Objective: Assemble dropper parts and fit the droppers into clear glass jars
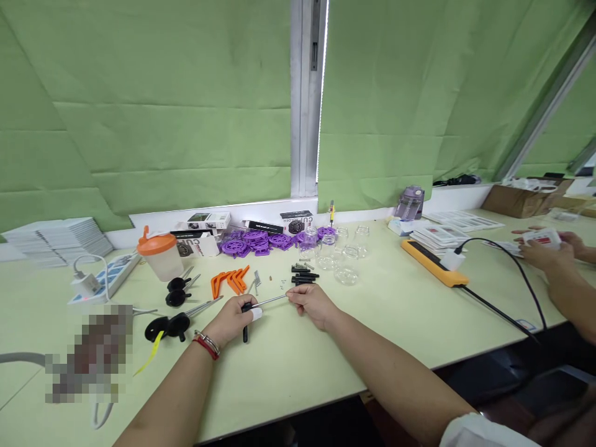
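Note:
My left hand (pixel 236 320), with a white wrap on its thumb and a red and a silver bracelet at the wrist, is closed on a black part (pixel 245 333) with a thin metal rod (pixel 270 300). The rod points right. At its far end, the fingertips of my right hand (pixel 311 303) pinch together; whether they hold a small piece there is hidden. Just beyond my hands lie orange angled pieces (pixel 230 280), metal screws (pixel 257 281), black rods (pixel 303 275) with small springs, and clear glass cups (pixel 346 274).
Purple parts (pixel 256 242) and boxes (pixel 200 243) line the wall. Black round parts (pixel 177 326) and an orange-lidded cup (pixel 162 254) stand left. An orange power strip (pixel 433 264) with cables lies right; beyond it another person's hands (pixel 552 248) hold a white package.

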Demonstrator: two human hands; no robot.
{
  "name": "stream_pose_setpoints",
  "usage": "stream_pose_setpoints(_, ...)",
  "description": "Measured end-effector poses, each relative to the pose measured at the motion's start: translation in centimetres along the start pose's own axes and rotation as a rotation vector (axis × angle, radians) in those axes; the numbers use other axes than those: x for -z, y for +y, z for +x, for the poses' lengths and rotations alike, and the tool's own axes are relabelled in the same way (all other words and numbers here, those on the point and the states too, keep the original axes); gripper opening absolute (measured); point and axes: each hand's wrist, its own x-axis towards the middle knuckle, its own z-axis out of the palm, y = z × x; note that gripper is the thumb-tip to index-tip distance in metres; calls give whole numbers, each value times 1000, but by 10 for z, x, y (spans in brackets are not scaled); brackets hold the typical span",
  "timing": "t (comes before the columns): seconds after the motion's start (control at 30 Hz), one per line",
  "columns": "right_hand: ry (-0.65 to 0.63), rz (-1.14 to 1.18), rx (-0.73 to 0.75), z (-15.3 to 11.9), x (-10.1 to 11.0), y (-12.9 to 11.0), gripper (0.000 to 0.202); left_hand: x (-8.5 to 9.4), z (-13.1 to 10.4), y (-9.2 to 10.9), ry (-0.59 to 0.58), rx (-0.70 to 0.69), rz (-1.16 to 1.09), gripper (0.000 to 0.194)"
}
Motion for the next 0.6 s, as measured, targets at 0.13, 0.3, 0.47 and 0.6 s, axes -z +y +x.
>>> stream_pose_setpoints(0.13,-8,-4,0,-2,0,-1,24,0,0,-2,2,-8,-2,25)
stream_pose_setpoints(0.3,-22,-39,3,-1,1,1,24,0,1,-3,17,-14,-7,25)
stream_pose_setpoints(0.47,-31,-52,32,0,2,4,24,0,1,-2,-2,-6,22,25)
stream_pose_setpoints(0.6,-32,-46,42,0,2,5,25,-1,0,-1,-2,-3,35,25)
